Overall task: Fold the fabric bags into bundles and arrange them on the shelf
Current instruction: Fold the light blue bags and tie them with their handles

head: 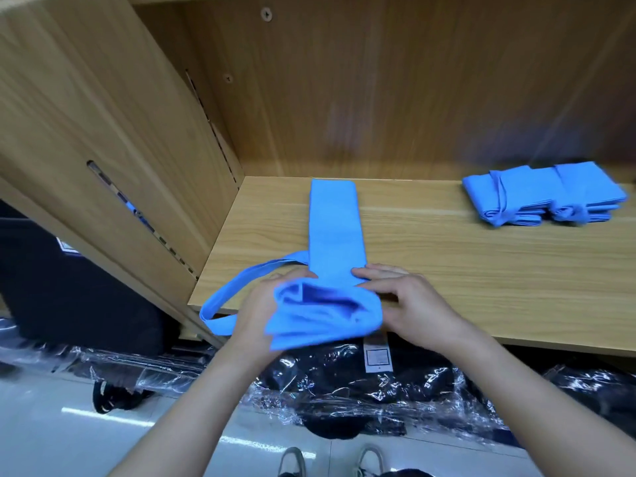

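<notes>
left hand (pixel 256 306) grips the blue fabric bag (pixel 335 228) by its rolled end; right hand (pixel 411 304) pinches its edge on the shelf (pixel 464 273).

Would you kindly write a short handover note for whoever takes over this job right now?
Left hand: grips the bunched near end of the blue fabric bag.
Right hand: pinches the same end from the right.
Bag: folded into a long strip on the shelf; its handle loops off the front edge.
Done: blue bundles, seemingly two, lie at the shelf's right rear.
To do: roll this strip into a bundle and set it beside them.
</notes>
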Tool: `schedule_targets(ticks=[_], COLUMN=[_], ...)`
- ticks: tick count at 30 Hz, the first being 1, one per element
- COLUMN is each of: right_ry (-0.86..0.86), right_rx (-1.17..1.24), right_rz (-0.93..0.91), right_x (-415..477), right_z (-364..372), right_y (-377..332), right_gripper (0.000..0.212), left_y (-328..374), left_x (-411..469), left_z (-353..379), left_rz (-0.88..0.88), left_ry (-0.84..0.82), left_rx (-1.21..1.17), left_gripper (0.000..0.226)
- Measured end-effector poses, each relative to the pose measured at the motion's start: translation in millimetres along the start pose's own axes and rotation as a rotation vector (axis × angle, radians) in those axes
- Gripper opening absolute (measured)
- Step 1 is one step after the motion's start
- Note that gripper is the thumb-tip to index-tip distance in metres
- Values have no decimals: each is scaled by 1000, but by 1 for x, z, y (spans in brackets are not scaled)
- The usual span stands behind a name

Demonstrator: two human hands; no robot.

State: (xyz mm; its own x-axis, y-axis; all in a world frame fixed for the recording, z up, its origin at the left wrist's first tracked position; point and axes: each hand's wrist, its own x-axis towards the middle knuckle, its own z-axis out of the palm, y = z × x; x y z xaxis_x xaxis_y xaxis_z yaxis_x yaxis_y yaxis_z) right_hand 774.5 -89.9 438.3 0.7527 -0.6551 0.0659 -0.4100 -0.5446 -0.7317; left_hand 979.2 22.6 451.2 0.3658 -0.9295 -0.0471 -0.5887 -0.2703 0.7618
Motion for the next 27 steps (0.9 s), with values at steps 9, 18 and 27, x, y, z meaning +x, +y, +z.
schedule_targets(ticks=[9,18,27], right_ry=[432,267,251], right_rx=[-57,-219,-165], right_rz=[234,293,322], right_x=[11,17,23], right_z=[23,19,19], right_y=[-20,-28,-27], right_gripper=[11,39,37], left_y=[27,34,33], left_x=[16,-2,20], left_z=[20,28,23], left_rz=[-111,25,47], left_ry=[193,390,132], left_rx=[252,399,371], left_gripper=[39,50,67])
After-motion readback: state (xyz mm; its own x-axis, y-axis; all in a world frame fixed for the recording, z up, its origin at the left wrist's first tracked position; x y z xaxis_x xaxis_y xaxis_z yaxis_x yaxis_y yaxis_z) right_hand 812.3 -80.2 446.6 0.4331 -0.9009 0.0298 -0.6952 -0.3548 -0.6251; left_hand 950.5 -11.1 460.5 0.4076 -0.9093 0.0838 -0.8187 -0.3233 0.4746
